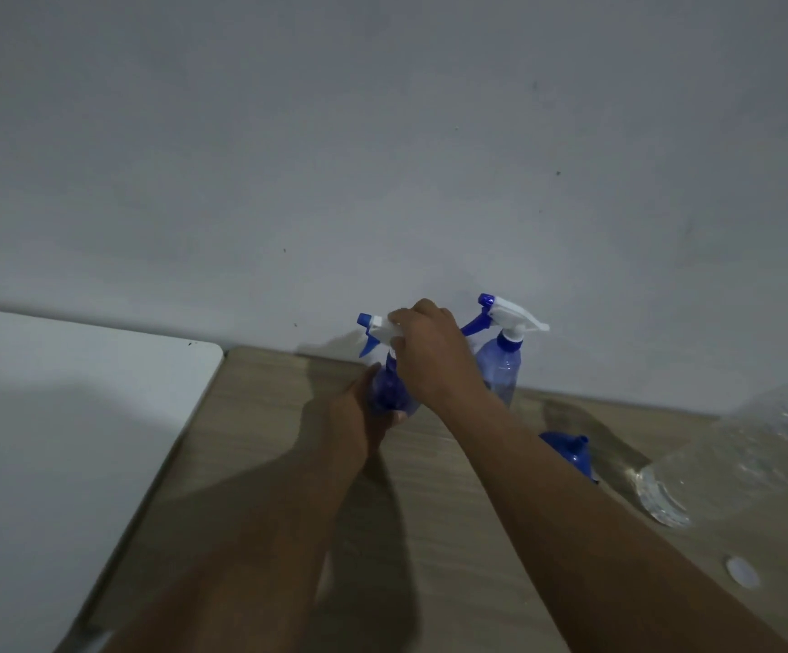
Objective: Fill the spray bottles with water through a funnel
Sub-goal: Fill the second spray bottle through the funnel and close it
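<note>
A blue spray bottle [389, 391] stands on the wooden table [260, 445] near the wall. My left hand [363, 417] grips its body from the left. My right hand [432, 353] closes over its white and blue trigger head [373, 329] from above. A second spray bottle [500, 365], pale blue with its trigger head on, stands just right of it against the wall. A blue funnel [568, 452] lies on the table behind my right forearm, partly hidden. At the right, a large clear water bottle [736, 457] lies tilted with its mouth open.
A small white cap [740, 571] rests on the table near the right front. A white surface [76, 417] adjoins the wooden table on the left. A plain grey wall rises right behind the bottles.
</note>
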`<state>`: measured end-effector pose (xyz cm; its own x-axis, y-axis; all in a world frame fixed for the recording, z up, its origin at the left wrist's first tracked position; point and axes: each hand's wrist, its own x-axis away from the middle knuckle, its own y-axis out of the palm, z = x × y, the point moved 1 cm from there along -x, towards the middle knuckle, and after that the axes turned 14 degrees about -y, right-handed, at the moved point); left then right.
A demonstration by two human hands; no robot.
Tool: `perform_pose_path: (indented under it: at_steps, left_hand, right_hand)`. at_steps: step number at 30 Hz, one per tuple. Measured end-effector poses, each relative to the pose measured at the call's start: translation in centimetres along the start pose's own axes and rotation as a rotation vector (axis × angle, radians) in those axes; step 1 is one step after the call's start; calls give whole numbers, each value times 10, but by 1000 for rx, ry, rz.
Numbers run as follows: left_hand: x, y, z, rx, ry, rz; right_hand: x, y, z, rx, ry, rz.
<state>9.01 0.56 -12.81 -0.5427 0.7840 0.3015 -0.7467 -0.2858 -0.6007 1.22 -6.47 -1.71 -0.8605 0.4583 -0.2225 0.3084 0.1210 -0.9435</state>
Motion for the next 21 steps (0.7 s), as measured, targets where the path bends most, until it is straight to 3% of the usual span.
perform_pose_path:
  at_steps: [4,8,13,17,21]
  left_hand:
    - [30,2,-8,181,-154,32]
    - [72,7,14,260,-69,-69]
    - [120,32,40,200,-71,-25]
    - [156,61,60,259,-26,-140]
    - [177,92,67,264,10,-148]
  right_hand:
    - [22,-14,-3,-80,-4,-39]
    - [55,-32,-1,-193,53,-32]
    - [110,-61,3,-295,120,-5]
    - [158,-72,18,-294,189,18]
    - [200,-81,36,-271,262,-10]
